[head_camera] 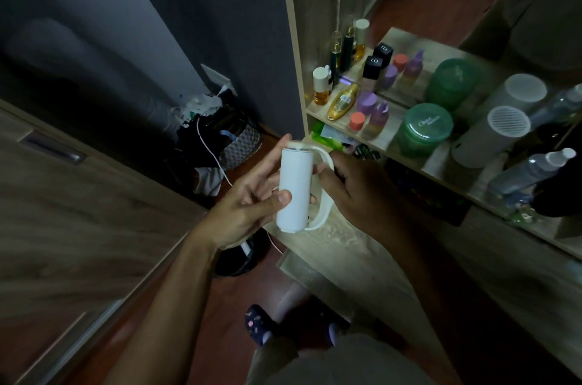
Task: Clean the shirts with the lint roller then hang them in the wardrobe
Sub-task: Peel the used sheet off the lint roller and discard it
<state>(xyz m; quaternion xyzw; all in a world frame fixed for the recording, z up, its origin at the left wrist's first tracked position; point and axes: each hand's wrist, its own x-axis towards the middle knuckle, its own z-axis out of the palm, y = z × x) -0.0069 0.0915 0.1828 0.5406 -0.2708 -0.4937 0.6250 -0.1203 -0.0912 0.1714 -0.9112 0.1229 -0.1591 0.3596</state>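
Shelf (437, 158), beyond and to the right of the right grip (356, 186): perfume bottles (341, 50), purple-capped bottles (374, 115), green jar (423, 129), white cylinder (491, 139). Bench (330, 246): directly beneath both grips. Floor (239, 293): beyond the left grip (248, 205), a heap of bags and clothes (220, 139) crossed by a white cable (214, 161).
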